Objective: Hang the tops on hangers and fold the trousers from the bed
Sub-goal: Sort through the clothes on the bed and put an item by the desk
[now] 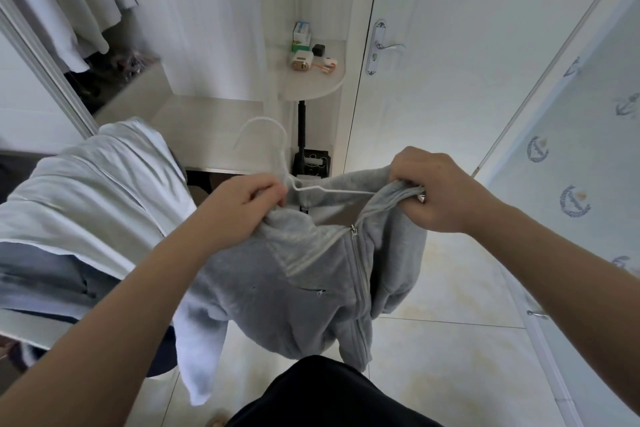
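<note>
I hold a grey zip-up fleece top (298,295) in the air in front of me, its zip partly undone. A white wire hanger (273,156) sticks up out of its neck, hook pointing away from me. My left hand (242,208) grips the left shoulder of the top together with the hanger's left arm. My right hand (433,191) clutches the collar and right shoulder over the hanger's right end. A pale green garment (93,191) lies draped on the bed corner at the left, over blue denim (45,274).
A small round white table (332,87) with boxes and small gadgets stands ahead by the white door (467,28). Its black pole (302,128) and base are behind the hanger. An open wardrobe with hanging clothes (69,10) is at top left. Tiled floor (443,350) lies below.
</note>
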Motion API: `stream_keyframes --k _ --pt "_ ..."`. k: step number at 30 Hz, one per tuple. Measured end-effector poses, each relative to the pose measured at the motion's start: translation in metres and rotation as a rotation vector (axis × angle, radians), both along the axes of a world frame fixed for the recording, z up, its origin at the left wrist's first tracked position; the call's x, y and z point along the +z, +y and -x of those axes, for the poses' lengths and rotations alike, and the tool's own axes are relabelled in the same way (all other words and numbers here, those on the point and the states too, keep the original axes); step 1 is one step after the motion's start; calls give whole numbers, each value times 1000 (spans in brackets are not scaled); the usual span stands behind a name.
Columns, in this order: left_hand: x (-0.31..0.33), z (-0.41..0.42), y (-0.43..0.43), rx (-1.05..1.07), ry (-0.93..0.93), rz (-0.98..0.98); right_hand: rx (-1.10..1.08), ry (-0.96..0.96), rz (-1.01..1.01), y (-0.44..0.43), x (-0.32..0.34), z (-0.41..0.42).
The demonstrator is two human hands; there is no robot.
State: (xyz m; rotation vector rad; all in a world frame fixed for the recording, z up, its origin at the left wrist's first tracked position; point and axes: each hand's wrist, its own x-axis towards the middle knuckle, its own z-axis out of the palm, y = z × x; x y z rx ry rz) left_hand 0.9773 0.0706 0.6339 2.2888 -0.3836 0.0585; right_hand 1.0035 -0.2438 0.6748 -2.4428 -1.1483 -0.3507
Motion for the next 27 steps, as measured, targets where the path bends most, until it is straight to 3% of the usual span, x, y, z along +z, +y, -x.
stream_keyframes --k 5,7,11,17,19,22,25,27 --pt "-2 2 -29 -82 8 -160 43 11 -64 26 12 8" --pt "3 1 -42 -48 -42 -116 79 79 -97 41 14 11" --pt "27 -7 -38 -18 -132 182 -30 386 -82 44 13 8" --pt "30 -11 -42 -78 -144 101 -133 710 -227 55 1 11" --pt "26 -13 -36 8 -186 42 -142 779 -338 55 -1 11" --pt "8 -8 -26 367 -214 -47 -111 902 -600 49 -5 11" --pt "-15 6 -36 453 -47 157 -48 1065 -743 47 -9 11" --pt "-24 4 -43 475 71 326 -164 982 -685 52 -13 11"
